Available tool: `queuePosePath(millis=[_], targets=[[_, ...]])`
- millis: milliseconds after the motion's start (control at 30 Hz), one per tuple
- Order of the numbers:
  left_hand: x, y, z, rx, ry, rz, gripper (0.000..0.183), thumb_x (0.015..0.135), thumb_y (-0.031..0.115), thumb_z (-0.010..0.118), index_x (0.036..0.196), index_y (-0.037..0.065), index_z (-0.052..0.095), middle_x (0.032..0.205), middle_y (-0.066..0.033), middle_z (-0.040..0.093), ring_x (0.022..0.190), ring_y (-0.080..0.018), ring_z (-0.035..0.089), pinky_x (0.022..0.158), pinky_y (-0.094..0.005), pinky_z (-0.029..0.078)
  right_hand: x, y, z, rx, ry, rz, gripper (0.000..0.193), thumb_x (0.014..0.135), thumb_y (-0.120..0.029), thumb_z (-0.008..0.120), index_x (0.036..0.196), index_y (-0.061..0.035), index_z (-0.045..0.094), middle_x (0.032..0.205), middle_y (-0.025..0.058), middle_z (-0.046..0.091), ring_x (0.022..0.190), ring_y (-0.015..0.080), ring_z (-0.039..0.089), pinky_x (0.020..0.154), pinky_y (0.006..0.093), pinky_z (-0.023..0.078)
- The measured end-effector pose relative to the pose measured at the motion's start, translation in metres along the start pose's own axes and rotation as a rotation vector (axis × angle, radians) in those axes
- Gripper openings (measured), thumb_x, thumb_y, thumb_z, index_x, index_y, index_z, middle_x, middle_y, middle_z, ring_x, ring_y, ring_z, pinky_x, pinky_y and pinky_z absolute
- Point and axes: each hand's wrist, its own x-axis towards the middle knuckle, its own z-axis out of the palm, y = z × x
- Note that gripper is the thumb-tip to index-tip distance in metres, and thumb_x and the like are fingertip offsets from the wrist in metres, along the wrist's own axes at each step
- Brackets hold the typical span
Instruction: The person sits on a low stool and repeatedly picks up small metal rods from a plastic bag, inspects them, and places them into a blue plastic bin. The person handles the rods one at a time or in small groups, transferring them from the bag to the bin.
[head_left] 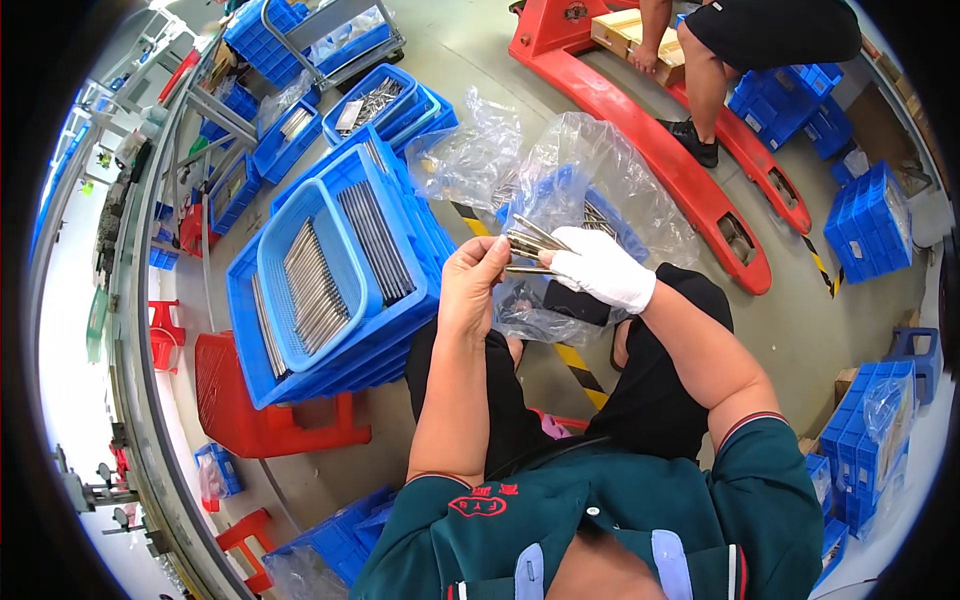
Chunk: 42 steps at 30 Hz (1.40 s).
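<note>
- The left hand (pixel 472 285), bare, sits at the centre of the frame, its grip pinched on one end of a small bundle of metal rods (pixel 530 245)
- The right hand (pixel 600 268), in a white glove, is just right of it, its grip clenched round the other end of the same rods, so both hands hold the bundle above the lap
- Behind the hands, a clear plastic bag (pixel 590 170) lies open over a blue crate (pixel 610 225) with more rods inside
- At centre left, a blue basket (pixel 290 290) sits in a stack of blue bins (pixel 400 320) on a red stool (pixel 250 410); rods lie in neat rows there
- By my judgement the step in hand is squaring up or checking a handful drawn from the bag
- The next move likely calls for keeping the rods parallel and carrying them left to lie along the rows in the basket
- Another person stands by a red pallet jack (pixel 650 120) at the upper right
</note>
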Motion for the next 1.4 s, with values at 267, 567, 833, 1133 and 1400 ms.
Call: queuePosePath(millis=[267, 567, 833, 1133, 1400], targets=[[0.0, -0.002, -0.005, 0.014, -0.075, -0.05, 0.018, 0.085, 0.021, 0.068, 0.08, 0.005, 0.061, 0.073, -0.0002, 0.059, 0.066, -0.0087, 0.049, 0.062, -0.0229, 0.039, 0.0, -0.004, 0.002, -0.075, 0.072, -0.049, 0.024, 0.09, -0.025, 0.056, 0.079, -0.0039, 0.056, 0.064, 0.0001, 0.048, 0.057, 0.0081, 0.044, 0.052, 0.0258, 0.037], [-0.001, 0.001, -0.004, 0.124, -0.065, -0.038, 0.015, 0.08, 0.015, 0.072, 0.083, 0.002, 0.065, 0.071, 0.0006, 0.06, 0.065, -0.0064, 0.049, 0.063, -0.0213, 0.037, 0.0, 0.001, -0.003, -0.185, 0.079, -0.108, 0.032, 0.086, -0.03, 0.06, 0.081, 0.0006, 0.057, 0.067, 0.0135, 0.054, 0.062, 0.0214, 0.051, 0.06, 0.0346, 0.042], [-0.004, 0.01, -0.001, 0.212, -0.118, -0.027, 0.017, 0.078, 0.013, 0.073, 0.084, -0.001, 0.065, 0.076, -0.0028, 0.063, 0.07, -0.0078, 0.054, 0.067, -0.0222, 0.042, -0.001, 0.006, -0.005, -0.162, 0.061, -0.164, 0.031, 0.085, -0.03, 0.061, 0.082, 0.0008, 0.057, 0.068, 0.0145, 0.055, 0.063, 0.0241, 0.053, 0.061, 0.0356, 0.042], [-0.004, 0.002, 0.002, 0.256, -0.048, -0.003, 0.019, 0.079, 0.015, 0.073, 0.084, -0.001, 0.065, 0.075, -0.0025, 0.063, 0.07, -0.0073, 0.054, 0.067, -0.0217, 0.042, 0.0, 0.009, 0.002, -0.145, 0.111, -0.106, 0.024, 0.086, -0.026, 0.061, 0.085, -0.0026, 0.06, 0.064, 0.0013, 0.048, 0.061, 0.0088, 0.044, 0.055, 0.0272, 0.037], [0.0, 0.002, -0.005, 0.244, 0.054, 0.126, 0.017, 0.083, 0.015, 0.07, 0.086, -0.002, 0.065, 0.073, -0.0024, 0.062, 0.066, -0.0075, 0.052, 0.063, -0.0217, 0.041, 0.002, 0.005, 0.001, -0.19, 0.131, -0.106, 0.028, 0.086, -0.03, 0.058, 0.088, -0.0021, 0.061, 0.069, 0.0065, 0.053, 0.066, 0.0157, 0.049, 0.06, 0.0308, 0.04]])
